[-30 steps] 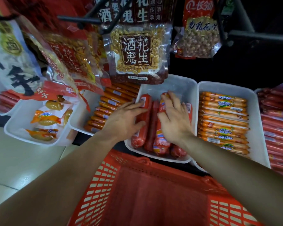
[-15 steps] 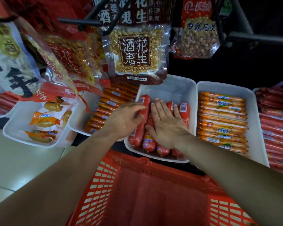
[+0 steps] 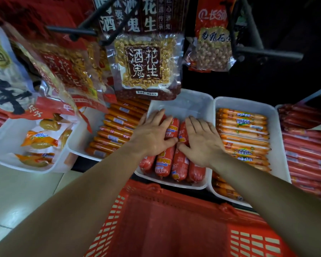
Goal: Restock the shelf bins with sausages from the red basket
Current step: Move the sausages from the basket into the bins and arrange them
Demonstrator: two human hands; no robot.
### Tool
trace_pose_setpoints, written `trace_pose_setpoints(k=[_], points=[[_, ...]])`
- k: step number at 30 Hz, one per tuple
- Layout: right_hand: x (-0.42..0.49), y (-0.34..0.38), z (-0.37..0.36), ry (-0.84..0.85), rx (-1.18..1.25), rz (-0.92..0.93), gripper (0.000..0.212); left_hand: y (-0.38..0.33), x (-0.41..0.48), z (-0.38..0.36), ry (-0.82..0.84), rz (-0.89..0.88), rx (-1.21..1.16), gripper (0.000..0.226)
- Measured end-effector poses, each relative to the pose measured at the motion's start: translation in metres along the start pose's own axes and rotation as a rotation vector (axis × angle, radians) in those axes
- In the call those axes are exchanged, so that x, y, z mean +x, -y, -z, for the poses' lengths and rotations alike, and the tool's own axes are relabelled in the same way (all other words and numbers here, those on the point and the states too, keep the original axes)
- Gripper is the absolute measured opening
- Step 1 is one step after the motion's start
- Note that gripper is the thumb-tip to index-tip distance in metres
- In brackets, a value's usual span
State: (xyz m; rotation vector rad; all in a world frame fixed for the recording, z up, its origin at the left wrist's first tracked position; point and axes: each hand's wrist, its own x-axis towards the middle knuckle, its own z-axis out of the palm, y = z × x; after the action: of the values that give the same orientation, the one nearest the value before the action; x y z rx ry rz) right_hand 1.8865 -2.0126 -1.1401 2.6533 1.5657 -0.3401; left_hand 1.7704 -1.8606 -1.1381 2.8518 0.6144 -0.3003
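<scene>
Several thick red sausages (image 3: 171, 160) lie side by side in the middle white bin (image 3: 185, 101) on the shelf. My left hand (image 3: 153, 134) lies flat on the left sausages, fingers straight and pointing away. My right hand (image 3: 202, 140) lies flat on the right sausages, fingers spread; the two thumbs nearly meet. Neither hand grips anything. The red basket (image 3: 174, 225) sits directly below my arms at the frame's bottom, and its visible inside shows no sausages.
A white bin of thin orange sausages (image 3: 243, 134) stands right of the middle bin, with red sticks (image 3: 308, 149) further right. Left are a bin of orange-brown sausages (image 3: 115, 130) and a bin of yellow snack packs (image 3: 39, 141). Peanut bags (image 3: 146, 67) hang overhead.
My left hand let go of the leftmost sausage and flattened on top of the row. My right hand shifted right and spread flat. The sausages now lie straighter in the bin.
</scene>
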Motion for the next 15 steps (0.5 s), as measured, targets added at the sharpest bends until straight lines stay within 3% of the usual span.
trace_pose_setpoints(k=[6,12,15], points=[[0.022,-0.018,0.009,0.011,-0.005,-0.002,0.074,0.002,0.001,-0.007,-0.049,-0.009,-0.001,0.085],[0.027,-0.019,0.016,0.017,-0.004,-0.028,0.056,0.004,-0.002,0.002,-0.144,-0.010,-0.072,0.067],[0.030,-0.005,0.011,0.015,0.116,-0.037,0.063,0.006,-0.009,-0.009,-0.196,-0.019,-0.151,0.064]])
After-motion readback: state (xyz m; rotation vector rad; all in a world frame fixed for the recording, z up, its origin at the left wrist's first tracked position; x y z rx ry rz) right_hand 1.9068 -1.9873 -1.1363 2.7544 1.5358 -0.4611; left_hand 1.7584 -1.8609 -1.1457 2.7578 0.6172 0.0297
